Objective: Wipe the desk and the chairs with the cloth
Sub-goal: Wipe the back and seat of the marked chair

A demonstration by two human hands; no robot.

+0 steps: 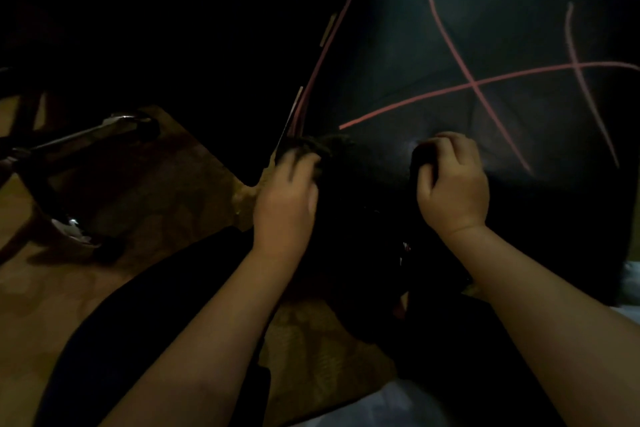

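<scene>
Dim brown patterned floor [156, 184] surrounds the black padded chair seat with pink lines [485, 46]. At its near edge is the dark crumpled cloth [334, 146]. The left hand [287, 198] and right hand [450, 184] both have their fingers [450, 146] clamped on it. In such darkness, I think some spots may be missed.

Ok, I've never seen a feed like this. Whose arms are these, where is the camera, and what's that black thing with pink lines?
There is no machine here. One camera sits on a person's head and looks down at their own two bare arms. The picture is dim. The big black square pad with pink lines in front is probably a chair seat. The left hand grips a dark fuzzy cloth at the pad's left edge. The right hand curls its fingers round a dark bunch on the pad, seemingly the same cloth. At left, a chrome chair base with castors stands on the brown patterned floor.
</scene>
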